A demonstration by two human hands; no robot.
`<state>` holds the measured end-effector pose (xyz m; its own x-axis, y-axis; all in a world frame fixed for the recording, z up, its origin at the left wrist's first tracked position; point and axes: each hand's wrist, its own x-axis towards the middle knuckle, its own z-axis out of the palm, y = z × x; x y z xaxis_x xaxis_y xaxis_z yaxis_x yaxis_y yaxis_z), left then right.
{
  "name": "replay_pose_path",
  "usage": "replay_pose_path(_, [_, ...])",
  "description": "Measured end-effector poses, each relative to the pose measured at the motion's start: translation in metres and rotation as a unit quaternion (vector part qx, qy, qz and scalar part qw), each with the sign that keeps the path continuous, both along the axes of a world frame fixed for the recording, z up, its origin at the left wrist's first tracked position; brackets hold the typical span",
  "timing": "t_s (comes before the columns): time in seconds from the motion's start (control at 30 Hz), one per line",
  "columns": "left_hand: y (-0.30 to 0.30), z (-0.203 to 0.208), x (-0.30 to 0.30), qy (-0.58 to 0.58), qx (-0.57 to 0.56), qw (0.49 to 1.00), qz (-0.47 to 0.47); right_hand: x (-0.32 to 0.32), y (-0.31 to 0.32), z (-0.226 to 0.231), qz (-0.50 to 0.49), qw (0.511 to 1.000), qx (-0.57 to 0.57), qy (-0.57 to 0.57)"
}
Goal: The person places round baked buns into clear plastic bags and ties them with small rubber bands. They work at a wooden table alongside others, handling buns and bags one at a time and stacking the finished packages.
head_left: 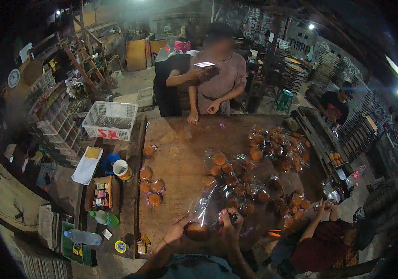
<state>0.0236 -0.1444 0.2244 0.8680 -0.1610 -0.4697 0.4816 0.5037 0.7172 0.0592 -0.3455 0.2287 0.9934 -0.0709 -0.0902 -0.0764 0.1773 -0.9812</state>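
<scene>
Close in front of me, a round brown bun [197, 228] sits low in a clear plastic bag [202, 209], which shines where it catches the light. My left hand [179, 229] is closed on the left side of the bag, beside the bun. On its other side, my right hand [229, 219] is closed, its fingers near the bag's right edge. A small dark thing [234, 216] shows at those fingers; its kind is too unclear to tell. Many bagged buns [240, 189] lie just beyond and right of my hands. A smaller bagged group [154, 199] rests near the table's left edge.
The wooden table [175, 160] extends ahead. Left of it stand a white crate [110, 120], a bucket [122, 170], a box of small packets [102, 194] and bottles [104, 218]. Two people [217, 83] stand across the table; another person [320, 242] works at the right.
</scene>
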Motion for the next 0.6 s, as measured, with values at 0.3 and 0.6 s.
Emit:
replay_pose_path(0.3, [-0.001,0.02,-0.004,-0.001,0.014,1.0,0.006,-0.017,0.016,-0.011,0.039,0.997,0.066,0.009])
replay_pose_path(0.6, [-0.005,0.021,0.002,0.019,0.031,0.999,0.015,-0.013,0.024,-0.042,-0.136,0.929,-0.224,-0.261])
